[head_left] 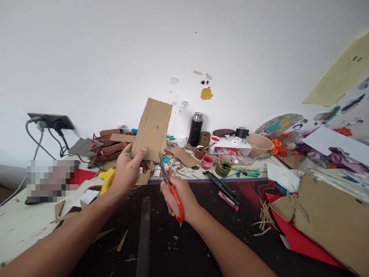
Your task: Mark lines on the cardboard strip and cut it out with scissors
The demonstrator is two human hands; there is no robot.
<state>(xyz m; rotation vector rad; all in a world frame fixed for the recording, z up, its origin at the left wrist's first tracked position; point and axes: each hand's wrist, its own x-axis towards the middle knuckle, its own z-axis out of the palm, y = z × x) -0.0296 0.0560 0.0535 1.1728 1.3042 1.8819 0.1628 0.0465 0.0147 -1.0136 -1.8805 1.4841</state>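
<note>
My left hand grips a piece of cardboard by its lower left part, thumb on the front face, and holds it up above the table. A thin dark line slants across the cardboard near the thumb. In my right hand is a pair of scissors with orange-red handles. Its blades point up at the cardboard's lower right edge; whether they are cutting into it I cannot tell. Below my hands a long dark metal ruler lies on the black mat.
A black thermos, paint jars and cardboard scraps crowd the back. A green utility knife lies right of the scissors. Large cardboard covers the right side. A yellow tool is at left, with a power strip behind.
</note>
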